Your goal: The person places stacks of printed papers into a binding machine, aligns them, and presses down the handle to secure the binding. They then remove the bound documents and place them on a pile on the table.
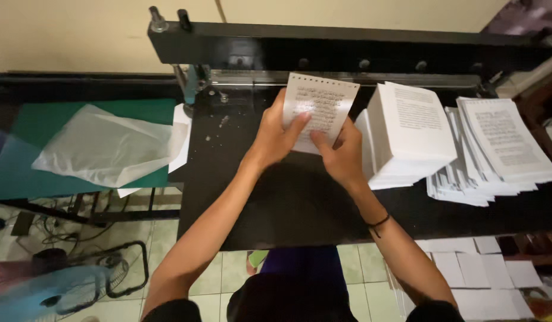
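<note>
Both hands grip the punched paper bundle (319, 110) upright above the black counter (288, 197): left hand (277, 136) and right hand (341, 156) fingers closed around its lower edge, squaring the sheets.
</note>
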